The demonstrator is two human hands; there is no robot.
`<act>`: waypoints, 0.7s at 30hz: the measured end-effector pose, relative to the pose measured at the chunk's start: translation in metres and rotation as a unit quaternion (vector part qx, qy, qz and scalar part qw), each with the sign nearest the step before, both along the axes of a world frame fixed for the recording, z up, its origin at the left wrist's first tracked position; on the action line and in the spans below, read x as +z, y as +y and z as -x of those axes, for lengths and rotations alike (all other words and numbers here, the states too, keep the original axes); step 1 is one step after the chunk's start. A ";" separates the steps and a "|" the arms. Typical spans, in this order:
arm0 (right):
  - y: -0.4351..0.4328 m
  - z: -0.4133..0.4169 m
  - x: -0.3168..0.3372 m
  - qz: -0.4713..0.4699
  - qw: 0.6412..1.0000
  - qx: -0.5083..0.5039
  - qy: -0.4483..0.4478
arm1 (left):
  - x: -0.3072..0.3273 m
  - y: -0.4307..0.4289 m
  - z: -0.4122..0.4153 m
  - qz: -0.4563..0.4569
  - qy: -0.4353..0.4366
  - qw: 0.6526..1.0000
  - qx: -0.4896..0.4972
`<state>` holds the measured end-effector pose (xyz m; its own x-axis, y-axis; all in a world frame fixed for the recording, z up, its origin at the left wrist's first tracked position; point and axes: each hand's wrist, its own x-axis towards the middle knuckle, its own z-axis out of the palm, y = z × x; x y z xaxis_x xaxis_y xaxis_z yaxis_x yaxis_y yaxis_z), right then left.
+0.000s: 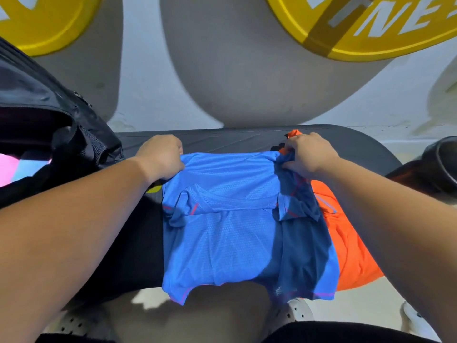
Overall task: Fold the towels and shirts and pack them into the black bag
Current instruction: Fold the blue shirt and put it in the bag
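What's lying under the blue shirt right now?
An orange garment pokes out beneath the blue shirt at its right edge, on the black bench. Its extent underneath is covered.

Your blue shirt [222, 231] lies across the dark tabletop [222, 137], its far end doubled over and its near hem hanging off the front edge. Your left hand [162, 155] and right hand [309, 154] grip its far corners. An orange shirt [351, 248] lies partly under its right side. The black bag [37, 95] sits open at the left, with pink cloth [7, 167] and pale blue cloth [29, 167] inside.
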<state>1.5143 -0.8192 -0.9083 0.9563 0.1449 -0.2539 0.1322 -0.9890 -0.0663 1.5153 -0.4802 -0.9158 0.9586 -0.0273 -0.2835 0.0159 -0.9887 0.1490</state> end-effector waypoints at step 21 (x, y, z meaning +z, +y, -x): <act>-0.024 -0.017 0.051 -0.051 0.988 -0.001 -0.145 | 0.043 -0.007 -0.013 0.053 -0.229 0.972 -0.031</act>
<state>1.5312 -0.8436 -0.8571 0.9869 0.1542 0.0473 0.1590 -0.9793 -0.1256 1.5279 -0.4871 -0.8731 0.9792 -0.0951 0.1792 -0.1353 -0.9642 0.2279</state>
